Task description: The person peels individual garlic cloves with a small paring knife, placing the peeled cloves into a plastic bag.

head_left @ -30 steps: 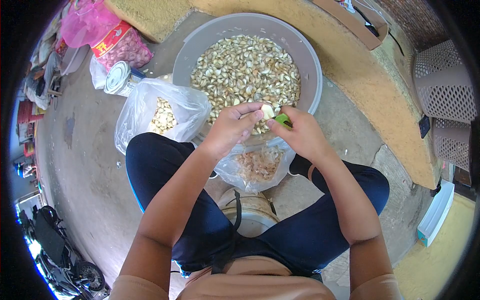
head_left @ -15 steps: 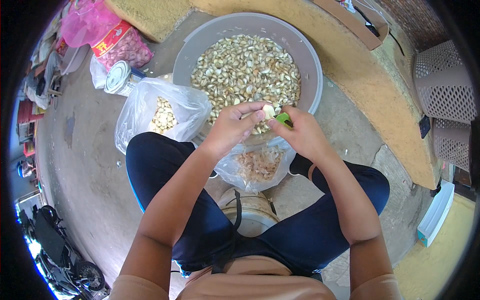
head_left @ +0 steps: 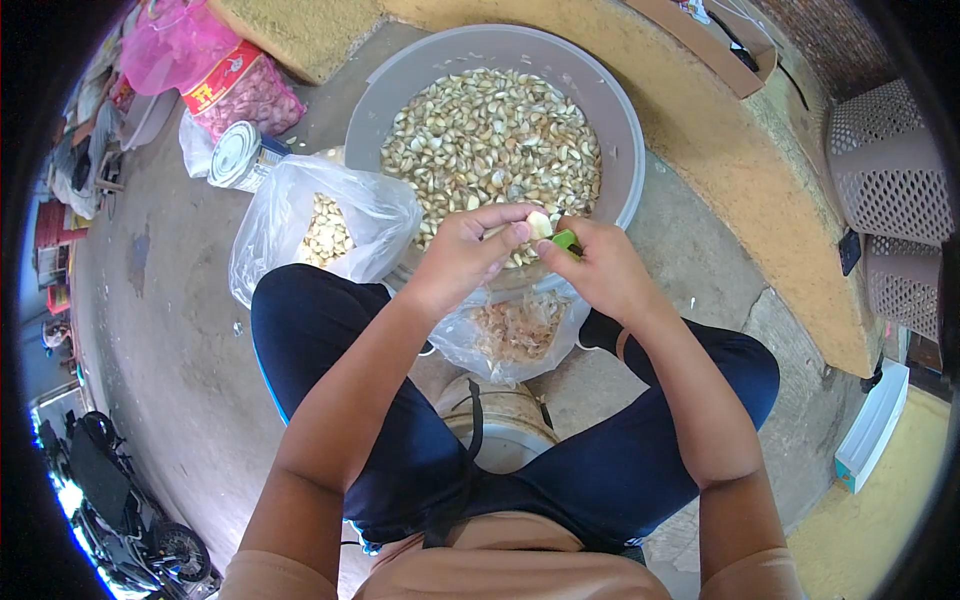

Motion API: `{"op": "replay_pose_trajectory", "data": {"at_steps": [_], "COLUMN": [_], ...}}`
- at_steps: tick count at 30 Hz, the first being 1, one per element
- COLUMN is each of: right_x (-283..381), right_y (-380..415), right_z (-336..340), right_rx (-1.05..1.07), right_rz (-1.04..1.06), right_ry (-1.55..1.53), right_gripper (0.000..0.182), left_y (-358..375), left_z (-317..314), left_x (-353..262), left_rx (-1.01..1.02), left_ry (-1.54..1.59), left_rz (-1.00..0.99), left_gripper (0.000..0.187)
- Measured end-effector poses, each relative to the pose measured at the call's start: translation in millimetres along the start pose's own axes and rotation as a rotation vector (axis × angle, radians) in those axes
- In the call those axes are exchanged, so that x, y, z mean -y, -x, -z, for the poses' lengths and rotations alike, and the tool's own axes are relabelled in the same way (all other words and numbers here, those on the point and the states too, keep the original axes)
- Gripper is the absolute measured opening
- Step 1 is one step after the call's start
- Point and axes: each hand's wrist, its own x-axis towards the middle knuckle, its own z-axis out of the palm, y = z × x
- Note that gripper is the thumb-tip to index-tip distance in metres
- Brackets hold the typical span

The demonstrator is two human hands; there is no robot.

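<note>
Above concrete floor (head_left: 180, 270), pinches a pale clove (head_left: 540, 225) in the left hand (head_left: 465, 253), just left of the green tool (head_left: 566, 240) gripped in the right hand (head_left: 604, 266).

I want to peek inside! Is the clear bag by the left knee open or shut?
Open: the clear bag has its mouth spread wide, and pale cloves show inside.

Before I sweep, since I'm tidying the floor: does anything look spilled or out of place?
Yes: small pale scraps lie loose on the floor, one near the clear bag of cloves, rather than in any container. They are too small to identify.
</note>
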Motion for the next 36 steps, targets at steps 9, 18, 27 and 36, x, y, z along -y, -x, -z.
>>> {"op": "replay_pose_trajectory", "data": {"at_steps": [9,18,27,36], "right_x": [-4,-3,-3,1], "right_y": [-1,-1,-2,0], "right_z": [-1,-3,-4,-6], "right_rx": [-0.080,-0.065,-0.067,-0.054], "right_rz": [0.023,0.047,0.030,0.027], "right_ry": [0.112,0.099,0.069,0.005], "right_gripper": [0.043,0.040,0.037,0.036], "left_y": [0,1,0,-1], "left_z": [2,-3,-7,-9], "left_x": [1,3,9,11], "left_rx": [-0.026,-0.047,-0.105,-0.164], "left_ry": [0.046,0.046,-0.026,-0.156], "left_rz": [0.023,0.003,-0.080,-0.155], "left_gripper": [0.034,0.036,0.033,0.027]}}
